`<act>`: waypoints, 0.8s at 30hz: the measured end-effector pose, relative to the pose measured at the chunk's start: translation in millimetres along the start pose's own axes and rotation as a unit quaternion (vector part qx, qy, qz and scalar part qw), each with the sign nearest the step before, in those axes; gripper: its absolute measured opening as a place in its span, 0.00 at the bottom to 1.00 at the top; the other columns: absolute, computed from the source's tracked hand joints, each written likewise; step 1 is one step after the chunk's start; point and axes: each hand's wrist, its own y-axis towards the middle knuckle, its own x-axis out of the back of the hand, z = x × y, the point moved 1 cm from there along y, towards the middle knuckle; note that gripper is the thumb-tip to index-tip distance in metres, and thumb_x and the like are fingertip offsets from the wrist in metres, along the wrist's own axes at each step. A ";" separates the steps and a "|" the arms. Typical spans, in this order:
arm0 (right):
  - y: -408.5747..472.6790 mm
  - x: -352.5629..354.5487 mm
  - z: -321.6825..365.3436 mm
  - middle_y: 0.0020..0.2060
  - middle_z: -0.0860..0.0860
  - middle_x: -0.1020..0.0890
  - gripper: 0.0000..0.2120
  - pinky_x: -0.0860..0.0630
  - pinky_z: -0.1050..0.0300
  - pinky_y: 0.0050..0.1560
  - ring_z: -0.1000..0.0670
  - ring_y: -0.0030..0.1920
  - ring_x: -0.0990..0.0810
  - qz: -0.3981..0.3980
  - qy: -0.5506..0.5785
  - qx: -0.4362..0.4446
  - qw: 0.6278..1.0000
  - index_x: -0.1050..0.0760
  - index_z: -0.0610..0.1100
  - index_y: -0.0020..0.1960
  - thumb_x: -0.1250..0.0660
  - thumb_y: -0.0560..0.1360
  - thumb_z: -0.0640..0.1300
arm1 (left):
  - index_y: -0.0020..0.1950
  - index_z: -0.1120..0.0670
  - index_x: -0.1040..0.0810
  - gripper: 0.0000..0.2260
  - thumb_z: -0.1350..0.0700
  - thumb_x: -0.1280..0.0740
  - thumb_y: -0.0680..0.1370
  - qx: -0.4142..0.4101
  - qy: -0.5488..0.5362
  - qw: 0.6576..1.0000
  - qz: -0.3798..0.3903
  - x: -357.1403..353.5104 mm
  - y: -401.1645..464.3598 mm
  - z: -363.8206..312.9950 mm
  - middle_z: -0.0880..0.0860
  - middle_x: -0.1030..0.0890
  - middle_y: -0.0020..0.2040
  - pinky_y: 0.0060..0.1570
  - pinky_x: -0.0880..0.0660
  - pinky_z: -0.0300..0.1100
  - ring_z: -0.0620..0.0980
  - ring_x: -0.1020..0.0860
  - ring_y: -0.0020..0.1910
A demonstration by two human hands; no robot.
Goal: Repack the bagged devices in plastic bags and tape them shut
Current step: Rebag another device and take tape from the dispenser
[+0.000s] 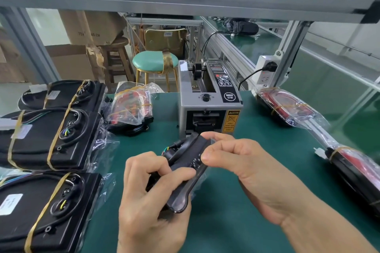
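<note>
At nine o'clock I see three bagged black devices lined up along the left edge of the green table (pixel 226 222): the far one (pixel 61 93), the middle one (pixel 47 139) and the near one (pixel 41 211), each wrapped in clear plastic and banded with yellowish tape. Just right of them, toward eleven o'clock, lies a red-and-black device in a loose bag (pixel 131 109).

At the centre, my left hand (pixel 148 197) curls its fingers round the lower end of the black device (pixel 185 172) I am working on, thumb pressed across its top. The device is held tilted above the table, its wires poking out toward eleven o'clock, with clear plastic showing beside its near end. My right hand (pixel 242 164) comes in from four o'clock, thumb and forefinger pinched together on the device's upper edge, the other fingers curled.

Straight ahead at twelve o'clock, just beyond the device, stands the grey tape dispenser (pixel 207 100). At two o'clock a bagged red device (pixel 285 107) lies at the table's right edge, and at three o'clock another bagged device (pixel 353 172) lies along the same edge.
</note>
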 end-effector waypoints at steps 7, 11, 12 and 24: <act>-0.8 1.5 1.2 0.59 0.58 0.23 0.03 0.37 0.65 0.53 0.71 0.59 0.29 -0.011 -0.008 -0.010 1.000 0.17 0.42 0.35 0.28 0.67 0.40 | 0.36 0.63 0.21 0.06 0.68 0.27 0.62 0.032 0.005 0.999 -0.021 -2.4 -2.7 -2.2 0.56 0.30 0.40 0.39 0.32 0.39 0.54 0.28 0.39; -1.5 -0.1 2.6 0.59 0.57 0.22 0.04 0.36 0.64 0.54 0.71 0.59 0.29 -0.021 -0.016 -0.007 1.000 0.18 0.44 0.32 0.28 0.65 0.41 | 0.36 0.63 0.22 0.06 0.68 0.27 0.62 0.033 0.002 0.999 -0.028 -3.4 -3.2 -2.0 0.56 0.31 0.40 0.39 0.32 0.40 0.53 0.28 0.40; -1.3 -0.5 2.8 0.59 0.57 0.22 0.04 0.36 0.63 0.55 0.70 0.59 0.29 -0.025 -0.020 -0.005 0.999 0.18 0.44 0.31 0.28 0.64 0.41 | 0.36 0.63 0.22 0.06 0.68 0.27 0.62 0.033 0.001 0.999 -0.028 -3.7 -3.0 -1.8 0.56 0.31 0.40 0.39 0.32 0.40 0.53 0.28 0.39; 0.7 -2.2 -0.6 0.55 0.66 0.25 0.09 0.33 0.57 0.58 0.68 0.57 0.28 -0.065 -0.122 0.031 0.990 0.20 0.49 0.28 0.27 0.67 0.42 | 0.37 0.63 0.21 0.06 0.67 0.26 0.63 0.038 -0.005 0.999 -0.028 -4.2 -2.8 -0.4 0.56 0.30 0.41 0.38 0.32 0.39 0.51 0.28 0.40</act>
